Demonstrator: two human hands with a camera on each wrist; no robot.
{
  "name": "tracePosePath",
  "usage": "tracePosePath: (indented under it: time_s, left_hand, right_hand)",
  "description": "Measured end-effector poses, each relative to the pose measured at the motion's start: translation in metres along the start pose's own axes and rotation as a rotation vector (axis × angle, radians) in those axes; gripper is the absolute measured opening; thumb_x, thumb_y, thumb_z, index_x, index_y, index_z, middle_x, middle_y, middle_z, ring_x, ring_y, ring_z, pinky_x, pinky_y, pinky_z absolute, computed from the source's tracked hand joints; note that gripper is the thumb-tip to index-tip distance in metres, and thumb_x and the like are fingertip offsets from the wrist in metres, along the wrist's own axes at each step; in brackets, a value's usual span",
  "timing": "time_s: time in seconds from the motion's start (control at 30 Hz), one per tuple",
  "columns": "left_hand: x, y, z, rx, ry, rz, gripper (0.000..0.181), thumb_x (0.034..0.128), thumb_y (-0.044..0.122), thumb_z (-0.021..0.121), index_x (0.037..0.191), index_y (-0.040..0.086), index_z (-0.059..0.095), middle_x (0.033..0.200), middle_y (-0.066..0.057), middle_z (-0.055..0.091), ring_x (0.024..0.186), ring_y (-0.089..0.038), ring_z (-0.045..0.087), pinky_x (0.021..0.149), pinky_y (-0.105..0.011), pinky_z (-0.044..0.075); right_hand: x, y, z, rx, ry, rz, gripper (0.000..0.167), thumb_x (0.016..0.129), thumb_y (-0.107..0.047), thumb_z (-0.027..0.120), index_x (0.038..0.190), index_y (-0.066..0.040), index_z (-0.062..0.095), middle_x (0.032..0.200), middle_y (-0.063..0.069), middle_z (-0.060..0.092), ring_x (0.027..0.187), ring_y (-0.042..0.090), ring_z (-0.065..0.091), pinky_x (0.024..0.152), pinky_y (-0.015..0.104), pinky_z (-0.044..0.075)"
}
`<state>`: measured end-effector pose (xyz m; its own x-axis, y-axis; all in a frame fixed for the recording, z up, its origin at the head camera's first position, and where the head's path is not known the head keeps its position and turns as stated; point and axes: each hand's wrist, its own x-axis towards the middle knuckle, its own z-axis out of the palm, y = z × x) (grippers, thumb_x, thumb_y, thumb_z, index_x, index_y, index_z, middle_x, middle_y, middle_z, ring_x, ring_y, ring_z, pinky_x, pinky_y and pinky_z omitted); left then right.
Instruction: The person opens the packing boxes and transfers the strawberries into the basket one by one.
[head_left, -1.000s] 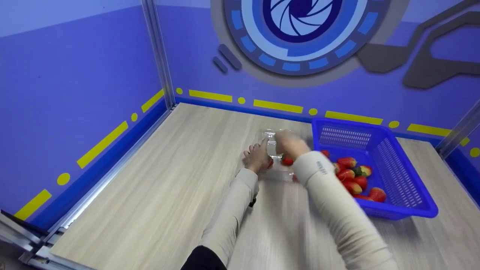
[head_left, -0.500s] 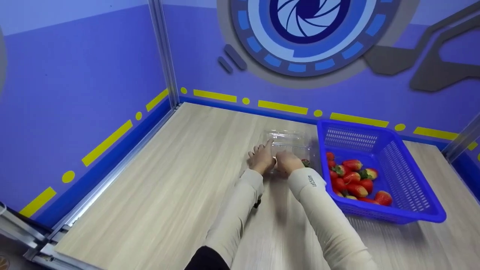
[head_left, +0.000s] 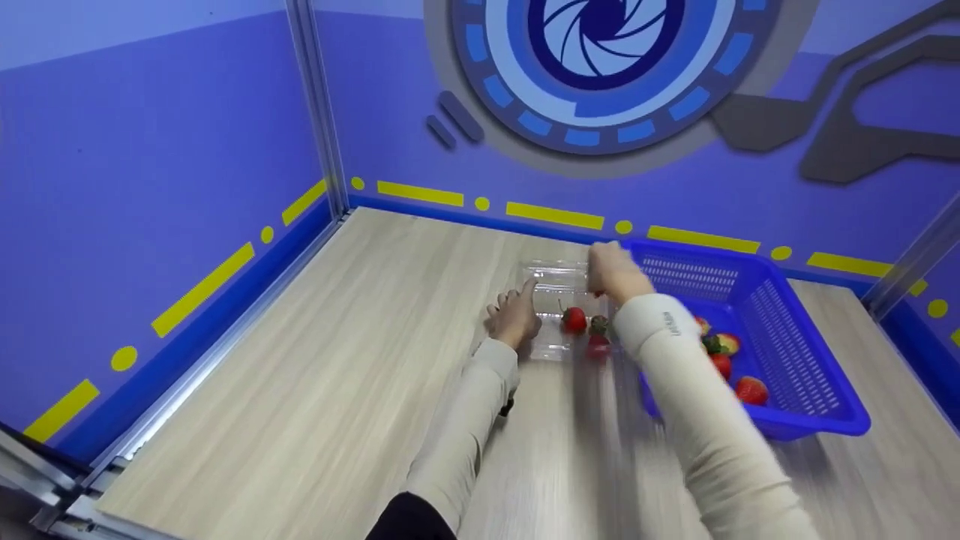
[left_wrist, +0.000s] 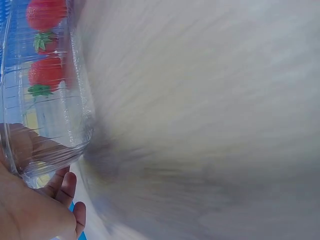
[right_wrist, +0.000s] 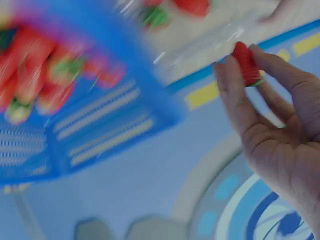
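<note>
A clear plastic clamshell box (head_left: 555,351) stands on the table with its lid side toward the back wall. At least two strawberries (head_left: 574,320) lie in its right part. My left hand (head_left: 514,316) grips the box's left end, its thumb at the wall and the other fingers outside; the left wrist view shows these fingers (left_wrist: 66,190) loosely bent beside the plastic. Between the thumb and fingertips of my right hand (right_wrist: 280,110) is a red strawberry (right_wrist: 245,64), pinched above the box's right side near the basket's corner. The right hand hides part of the box in the head view.
A blue perforated basket (head_left: 810,337) stands right of the box, with several strawberries (head_left: 751,391) at its bottom. My right forearm crosses over its left side. Behind the table (head_left: 337,360) rises a blue printed wall (head_left: 375,90).
Half a second ago my right hand was low in the box, beside my left hand. Now it is up and to the right with a strawberry. The left hand stays at the box's left end.
</note>
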<state>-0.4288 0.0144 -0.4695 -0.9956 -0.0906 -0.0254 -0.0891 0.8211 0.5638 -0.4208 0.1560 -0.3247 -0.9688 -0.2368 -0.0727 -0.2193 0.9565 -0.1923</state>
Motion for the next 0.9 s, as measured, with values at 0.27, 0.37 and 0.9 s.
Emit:
tracePosePath:
  time_s: [0.27, 0.37, 0.9]
  left_hand:
    - [0.002, -0.016, -0.007, -0.001, -0.029, -0.069, 0.079, 0.0950, 0.009, 0.061, 0.160, 0.038, 0.028, 0.149, -0.009, 0.052, 0.133, -0.031, 0.045, 0.100, -0.053, 0.041]
    - [0.001, -0.015, -0.017, 0.014, -0.013, -0.088, 0.077, 0.0952, 0.010, 0.062, 0.159, 0.037, 0.029, 0.148, -0.007, 0.053, 0.129, -0.030, 0.046, 0.097, -0.051, 0.043]
    - [-0.009, -0.004, -0.026, 0.057, 0.018, -0.049, 0.079, 0.0931, 0.010, 0.062, 0.159, 0.037, 0.029, 0.145, -0.005, 0.055, 0.129, -0.026, 0.047, 0.100, -0.043, 0.039]
  right_hand:
    - [-0.026, 0.077, -0.036, -0.091, -0.024, 0.033, 0.013, 0.084, 0.013, 0.050, 0.083, 0.006, 0.062, 0.084, 0.024, 0.060, 0.070, 0.034, 0.060, 0.059, 0.043, 0.053]
    - [-0.038, 0.091, -0.041, -0.086, -0.185, 0.095, 0.012, 0.084, 0.008, 0.057, 0.086, 0.002, 0.066, 0.077, 0.015, 0.061, 0.064, 0.024, 0.054, 0.054, 0.032, 0.046]
    - [-0.057, 0.119, -0.026, -0.044, -0.441, 0.170, 0.019, 0.090, -0.009, 0.070, 0.107, -0.001, 0.069, 0.092, 0.014, 0.068, 0.081, 0.025, 0.060, 0.067, 0.030, 0.054]
